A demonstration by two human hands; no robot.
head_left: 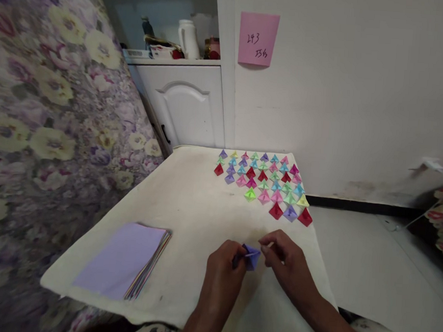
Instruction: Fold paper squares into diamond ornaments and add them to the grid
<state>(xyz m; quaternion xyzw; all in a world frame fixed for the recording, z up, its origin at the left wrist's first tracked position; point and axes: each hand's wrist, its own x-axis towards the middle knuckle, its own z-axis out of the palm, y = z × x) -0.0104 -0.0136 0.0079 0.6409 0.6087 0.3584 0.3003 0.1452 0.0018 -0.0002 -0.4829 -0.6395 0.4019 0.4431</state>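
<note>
Both my hands meet over the near middle of the cream table [187,209]. My left hand [223,263] pinches a small folded purple paper piece [251,256]. My right hand [281,260] holds the same piece from the right side with its fingertips closed on it. A stack of coloured paper sheets [124,260], lilac on top, lies at the table's near left. Several small folded paper shapes [264,182] in red, pink, green, blue and purple stand in rows at the far right of the table.
A flowered cloth [44,121] covers the whole left side. Behind the table stand a white cabinet [184,101] with a jug [188,38] on top and a white wall with a pink note [257,38]. A cable and plug [432,167] hang at the right.
</note>
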